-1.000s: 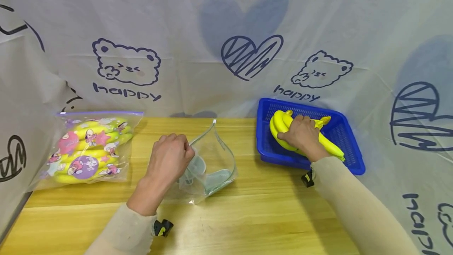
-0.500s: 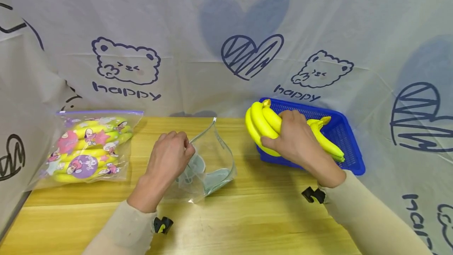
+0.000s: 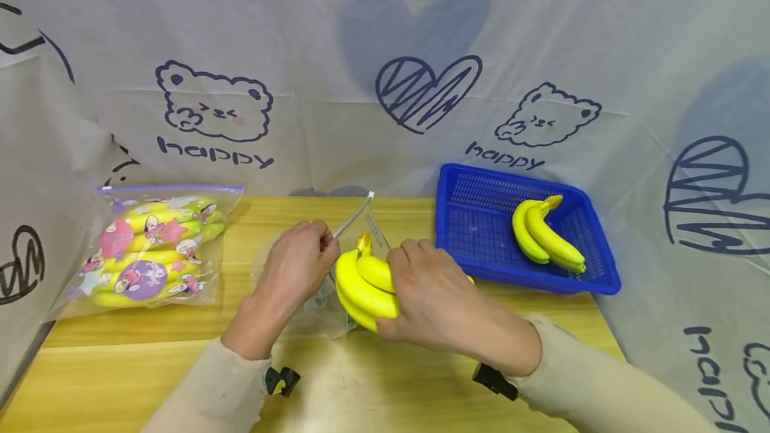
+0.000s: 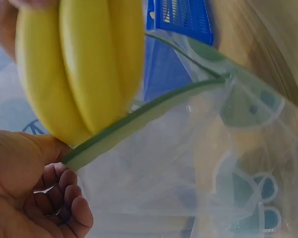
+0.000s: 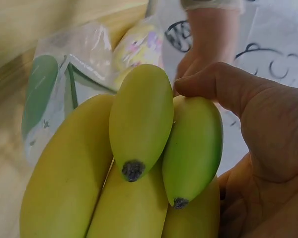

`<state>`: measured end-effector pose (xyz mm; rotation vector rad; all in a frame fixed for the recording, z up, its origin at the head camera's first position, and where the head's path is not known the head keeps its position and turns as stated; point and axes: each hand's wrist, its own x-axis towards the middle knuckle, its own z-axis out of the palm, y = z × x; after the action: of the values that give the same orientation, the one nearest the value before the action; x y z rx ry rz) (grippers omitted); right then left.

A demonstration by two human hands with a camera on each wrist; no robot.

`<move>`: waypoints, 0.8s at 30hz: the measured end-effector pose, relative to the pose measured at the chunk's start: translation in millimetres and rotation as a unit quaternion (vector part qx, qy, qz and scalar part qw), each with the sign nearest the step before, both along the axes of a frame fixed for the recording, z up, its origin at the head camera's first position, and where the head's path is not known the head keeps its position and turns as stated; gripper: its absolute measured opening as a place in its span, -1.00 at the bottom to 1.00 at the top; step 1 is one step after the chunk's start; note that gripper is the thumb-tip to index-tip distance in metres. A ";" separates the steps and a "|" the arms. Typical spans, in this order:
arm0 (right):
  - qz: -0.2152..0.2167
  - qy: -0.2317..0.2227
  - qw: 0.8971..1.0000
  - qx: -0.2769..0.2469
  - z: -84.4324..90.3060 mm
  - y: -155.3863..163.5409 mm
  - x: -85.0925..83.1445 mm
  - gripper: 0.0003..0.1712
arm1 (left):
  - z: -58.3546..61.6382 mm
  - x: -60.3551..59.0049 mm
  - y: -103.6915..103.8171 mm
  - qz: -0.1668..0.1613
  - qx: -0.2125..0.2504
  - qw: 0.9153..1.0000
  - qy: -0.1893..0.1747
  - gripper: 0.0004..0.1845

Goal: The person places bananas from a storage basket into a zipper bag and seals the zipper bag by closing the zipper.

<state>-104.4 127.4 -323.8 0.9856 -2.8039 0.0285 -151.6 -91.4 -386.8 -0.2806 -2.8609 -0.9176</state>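
My right hand grips a bunch of yellow bananas at the mouth of a clear zip bag. Between thumb and fingers, my left hand pinches the bag's green zip edge, keeping the mouth apart. In the left wrist view the bananas hang right at that edge, close over the left thumb. The right wrist view shows the right thumb curled over the bunch, whose dark tips face the camera. The bag has pale green prints, and the bananas cover part of its opening in the head view.
A blue plastic basket stands at the right with another small banana bunch in it. At the left lies a zipped, printed bag filled with bananas. A patterned cloth rises behind the wooden table.
My right hand has lifted the banana bunch out of the blue basket and carried it left to the bag's mouth. My left hand has stayed at the bag's edge, shifting slightly.
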 end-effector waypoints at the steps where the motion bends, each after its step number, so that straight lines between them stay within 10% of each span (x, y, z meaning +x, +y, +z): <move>1: -0.006 -0.004 1.000 0.007 -2.7 -2.0 -3.9 -0.21 | 0.8 0.9 1.0 -0.003 0.002 1.000 0.003 -0.83; 12: -0.202 -0.171 0.964 -0.031 -26.7 -18.0 -56.9 -0.32 | -2.7 10.3 22.2 -0.021 0.012 1.000 0.006 -0.89; 24: -0.271 -0.205 0.931 -0.134 -52.0 -27.2 -72.3 -0.34 | -19.1 22.0 26.0 0.006 -0.028 1.000 -0.010 -0.91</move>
<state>-176.7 100.2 -375.8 0.1295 -3.2198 0.5902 -129.6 -65.4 -405.9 -0.2614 -2.9063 -0.8444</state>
